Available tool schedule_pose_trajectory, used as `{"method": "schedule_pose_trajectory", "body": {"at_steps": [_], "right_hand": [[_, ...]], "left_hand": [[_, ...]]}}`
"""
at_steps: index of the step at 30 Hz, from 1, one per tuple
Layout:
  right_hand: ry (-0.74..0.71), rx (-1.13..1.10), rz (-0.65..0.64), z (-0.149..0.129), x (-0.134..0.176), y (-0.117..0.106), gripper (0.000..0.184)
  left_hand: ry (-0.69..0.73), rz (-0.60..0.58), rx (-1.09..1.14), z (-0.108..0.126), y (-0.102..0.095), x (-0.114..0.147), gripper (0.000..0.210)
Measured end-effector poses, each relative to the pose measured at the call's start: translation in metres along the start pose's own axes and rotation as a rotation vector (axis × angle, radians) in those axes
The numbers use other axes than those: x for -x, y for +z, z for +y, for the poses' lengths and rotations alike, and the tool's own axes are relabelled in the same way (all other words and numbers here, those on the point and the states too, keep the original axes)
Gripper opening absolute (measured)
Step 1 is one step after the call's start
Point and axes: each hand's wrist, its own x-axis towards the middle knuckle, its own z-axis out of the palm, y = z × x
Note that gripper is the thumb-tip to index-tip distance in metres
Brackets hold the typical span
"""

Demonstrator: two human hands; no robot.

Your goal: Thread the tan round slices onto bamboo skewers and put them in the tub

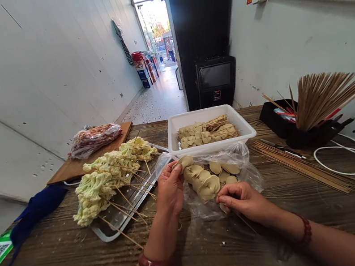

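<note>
My left hand [172,186], closed, pinches a thin round beige slice [186,162] between thumb and fingers. My right hand [243,201] is closed around a thin bamboo skewer [246,222], whose lower end sticks out beneath the palm. A small slice shows by its fingertips; whether it is on the skewer I cannot tell. Between the hands, overlapping beige slices [207,186] rest above an open clear plastic bag [207,212]. More loose slices [225,171] lie in the bag. Just behind, a white plastic tub [214,147] holds skewers threaded with the same slices.
On the left, cauliflower skewers [104,186] lie across a metal tray [104,233]. Behind them, a bag of meat skewers [95,140] sits on a wooden board [64,170]. To the right are loose bamboo skewers [302,166], a black holder [317,132] full of skewers and a white cable [341,173].
</note>
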Motion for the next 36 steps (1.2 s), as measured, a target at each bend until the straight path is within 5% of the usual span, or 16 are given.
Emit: {"method": "schedule_pose_trajectory", "body": {"at_steps": [36], "right_hand": [[0.014, -0.038, -0.001, -0.0025, -0.0003, 0.002, 0.023]], "left_hand": [[-0.021, 0.029, -0.114, 0.0047, 0.0029, 0.0014, 0.025]]}}
